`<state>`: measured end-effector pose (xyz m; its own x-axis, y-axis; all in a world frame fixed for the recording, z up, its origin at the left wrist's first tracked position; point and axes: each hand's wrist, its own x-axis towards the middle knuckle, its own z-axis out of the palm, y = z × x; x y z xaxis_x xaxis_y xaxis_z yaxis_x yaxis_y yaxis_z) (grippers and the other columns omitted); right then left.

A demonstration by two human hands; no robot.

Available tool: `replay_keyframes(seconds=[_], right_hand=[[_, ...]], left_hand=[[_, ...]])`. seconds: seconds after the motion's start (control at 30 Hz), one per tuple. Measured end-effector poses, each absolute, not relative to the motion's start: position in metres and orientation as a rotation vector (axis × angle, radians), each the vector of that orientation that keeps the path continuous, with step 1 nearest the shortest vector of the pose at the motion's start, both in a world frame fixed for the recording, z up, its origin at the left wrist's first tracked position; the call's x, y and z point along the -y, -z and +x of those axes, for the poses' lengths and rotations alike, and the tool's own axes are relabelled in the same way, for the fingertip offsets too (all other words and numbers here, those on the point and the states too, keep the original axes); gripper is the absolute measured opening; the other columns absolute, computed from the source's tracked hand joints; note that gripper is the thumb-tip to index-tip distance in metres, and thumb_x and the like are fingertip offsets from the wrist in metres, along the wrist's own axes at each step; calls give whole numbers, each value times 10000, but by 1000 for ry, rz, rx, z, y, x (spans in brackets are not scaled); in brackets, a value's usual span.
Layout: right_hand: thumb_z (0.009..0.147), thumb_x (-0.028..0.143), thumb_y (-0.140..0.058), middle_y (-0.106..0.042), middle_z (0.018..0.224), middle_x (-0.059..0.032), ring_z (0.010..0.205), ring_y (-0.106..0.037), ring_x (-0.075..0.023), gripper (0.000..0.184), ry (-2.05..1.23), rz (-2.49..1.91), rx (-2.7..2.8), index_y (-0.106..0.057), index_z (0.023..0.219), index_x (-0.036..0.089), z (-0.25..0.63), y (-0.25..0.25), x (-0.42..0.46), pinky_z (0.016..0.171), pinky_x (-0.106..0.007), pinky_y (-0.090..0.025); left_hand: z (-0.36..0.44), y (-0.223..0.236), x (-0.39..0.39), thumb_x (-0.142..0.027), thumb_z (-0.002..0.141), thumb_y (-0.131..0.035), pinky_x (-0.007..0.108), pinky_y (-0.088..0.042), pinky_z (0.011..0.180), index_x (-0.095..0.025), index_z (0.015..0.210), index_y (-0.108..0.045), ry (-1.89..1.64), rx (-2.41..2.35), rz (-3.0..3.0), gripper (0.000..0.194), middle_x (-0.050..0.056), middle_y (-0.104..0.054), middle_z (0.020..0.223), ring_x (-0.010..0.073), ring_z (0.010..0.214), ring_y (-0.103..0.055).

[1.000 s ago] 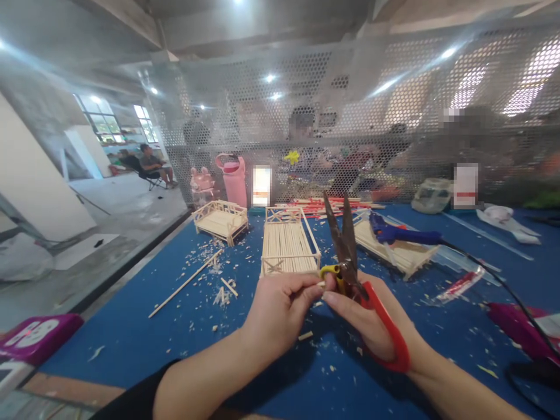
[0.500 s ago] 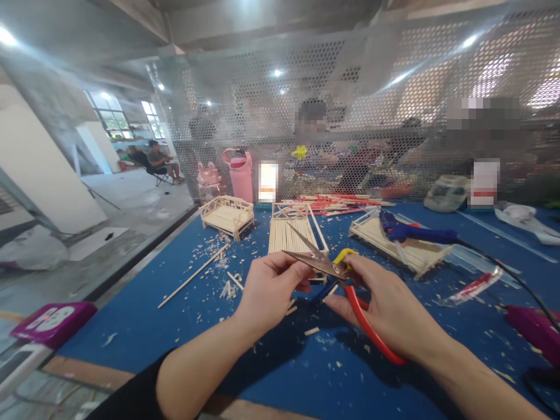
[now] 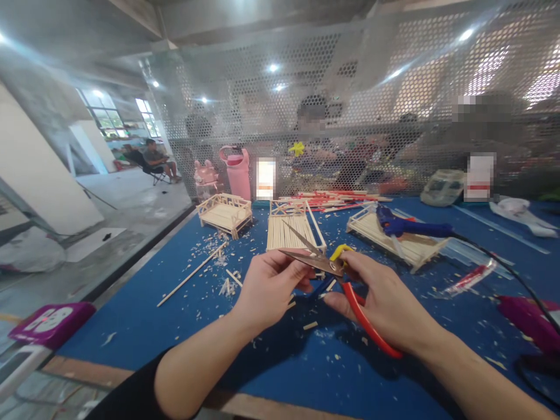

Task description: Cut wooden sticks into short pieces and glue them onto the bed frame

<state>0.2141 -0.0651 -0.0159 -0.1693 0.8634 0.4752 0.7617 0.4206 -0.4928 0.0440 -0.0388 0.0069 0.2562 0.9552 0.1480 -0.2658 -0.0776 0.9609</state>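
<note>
Right grip [image 3: 380, 297] clamped on the red-and-yellow scissors [image 3: 335, 267], blades parted, above the near half of the blue counter [image 3: 297, 373]. Left grip [image 3: 269, 289]: thumb and fingers pinched together at the blades; I cannot tell what sits between. Beyond it, partly hidden: slatted frame [image 3: 286, 230]. Farther right: glue gun [image 3: 413, 228] on a second stick frame [image 3: 415, 249]. Far: pink bottle [image 3: 238, 175] near the perforated screen [image 3: 262, 116].
</note>
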Motion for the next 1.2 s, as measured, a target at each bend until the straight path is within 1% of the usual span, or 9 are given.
replay_keyframes(seconds=[0.17, 0.33, 0.47, 0.6, 0.73, 0.9, 1.03, 1.13, 1.2], right_hand=[[728, 429, -604, -577, 742, -30, 626, -502, -165, 249, -168, -1349, 1967, -492, 772, 211, 213, 15, 65, 568, -283, -409], [782, 446, -539, -538, 674, -1, 573, -462, -142, 245, -259, -1269, 2019, -454, 742, 220, 212, 15, 65, 524, -260, -376], [823, 407, -497, -545, 667, 16, 555, -453, -127, 187, -389, -1184, 2040, -484, 808, 220, 209, 16, 67, 506, -243, -353], [785, 316, -511, -502, 566, 47, 486, -412, -111, 135, -361, -1286, 1985, -423, 727, 232, 206, 17, 69, 466, -232, -326], [706, 211, -486, -435, 494, 70, 435, -339, -99, 154, -279, -1358, 1940, -343, 662, 248, 205, 23, 68, 433, -230, -288], [672, 199, -472, -385, 449, 68, 426, -310, -98, 146, -274, -1351, 1891, -354, 603, 247, 202, 34, 63, 417, -222, -287], [698, 282, -481, -379, 459, 59, 426, -349, -101, 153, -268, -1336, 1680, -383, 586, 244, 200, 29, 57, 404, -217, -308], [710, 338, -505, -391, 462, 53, 422, -362, -106, 176, -224, -1379, 1494, -418, 593, 241, 205, 23, 55, 394, -225, -309], [718, 343, -514, -404, 463, 47, 434, -374, -113, 185, -217, -1407, 1429, -426, 593, 239, 209, 20, 53, 403, -232, -319]], left_hand=[[40, -6, 39, -310, 608, -779, 188, -471, 439, -153, 660, -697, -1184, -758, 1274, 185, -23, -588, 501, 73, 447, -513], [36, -3, 38, -333, 682, -732, 200, -490, 477, -163, 674, -698, -1163, -742, 1416, 174, 0, -626, 569, 86, 481, -549], [34, -5, 38, -362, 672, -734, 208, -481, 471, -159, 648, -687, -1148, -758, 1441, 209, -3, -612, 542, 86, 453, -540], [32, -6, 37, -346, 672, -730, 208, -472, 463, -161, 663, -698, -1147, -769, 1479, 188, -2, -614, 548, 89, 450, -545], [30, -7, 38, -285, 694, -700, 193, -451, 456, -159, 656, -698, -1152, -804, 1525, 132, -3, -612, 553, 87, 455, -551], [34, -10, 38, -240, 693, -694, 193, -455, 471, -148, 615, -673, -1156, -847, 1478, 122, -7, -605, 551, 78, 458, -537], [31, -13, 29, -242, 718, -692, 189, -481, 513, -174, 746, -680, -1360, -811, 1303, 75, -33, -593, 576, 65, 489, -528], [21, -16, 17, -264, 751, -682, 168, -488, 531, -215, 889, -674, -1571, -766, 1201, 147, -51, -564, 604, 60, 534, -531], [15, -18, 12, -297, 761, -681, 155, -484, 534, -217, 883, -661, -1644, -757, 1171, 148, -49, -569, 620, 66, 579, -559]])
